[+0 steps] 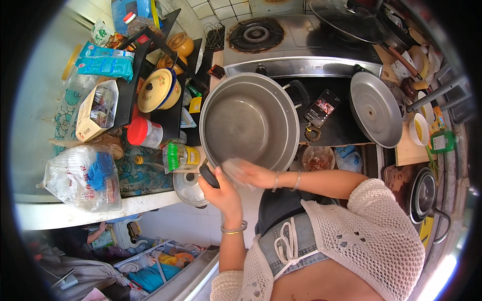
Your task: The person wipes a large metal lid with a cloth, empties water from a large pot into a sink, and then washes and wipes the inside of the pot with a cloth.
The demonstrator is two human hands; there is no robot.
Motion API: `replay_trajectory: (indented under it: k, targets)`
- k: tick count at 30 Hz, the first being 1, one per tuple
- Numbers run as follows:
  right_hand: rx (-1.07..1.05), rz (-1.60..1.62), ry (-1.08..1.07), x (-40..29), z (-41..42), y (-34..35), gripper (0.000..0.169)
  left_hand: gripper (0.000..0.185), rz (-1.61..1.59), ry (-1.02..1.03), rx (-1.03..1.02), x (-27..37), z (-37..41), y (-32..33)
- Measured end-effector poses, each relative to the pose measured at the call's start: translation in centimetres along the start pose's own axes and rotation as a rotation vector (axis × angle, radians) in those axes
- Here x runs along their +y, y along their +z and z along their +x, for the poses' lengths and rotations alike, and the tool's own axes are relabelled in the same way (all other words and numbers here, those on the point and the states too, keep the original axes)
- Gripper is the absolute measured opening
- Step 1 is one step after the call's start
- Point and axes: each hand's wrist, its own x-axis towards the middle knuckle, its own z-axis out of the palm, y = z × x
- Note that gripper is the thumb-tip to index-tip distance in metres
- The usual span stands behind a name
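Observation:
A large grey metal pot (241, 116) with two black handles stands before me at the edge of the black counter. My left hand (224, 190) grips its near handle (209, 176). At the near rim, my right hand (256, 175) holds a pale cloth or tissue (237, 171), pressed against the pot; its fingers are partly hidden by the cloth. Inside the pot a little light reflects off the bottom. A round grey metal lid (375, 109) lies on the counter to the right, and a phone (322, 108) with a lit screen lies between pot and lid.
Behind the pot is a gas stove (293, 37) with a glass-lidded pan (348, 20). A black shelf on the left carries an enamel pot (154, 90) and packages. A red-lidded jar (145, 132) and bagged goods are lower left. Bowls (418, 129) stand right. Another person's arm (96, 232) shows far lower left.

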Motion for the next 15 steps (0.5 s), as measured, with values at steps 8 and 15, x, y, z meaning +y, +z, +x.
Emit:
replay_trajectory:
  k: [8,15]
  targets:
    - [-0.41,-1.551,-0.235,5.0,-0.3,-19.0,0.043,0.019,0.043,0.08,-0.102,0.7,1.3,0.2]
    - [-0.702,-2.184,-1.287,-5.3,17.2,-20.1,0.022,0.02,0.024,-0.023,-0.248,2.8,4.2,1.1]
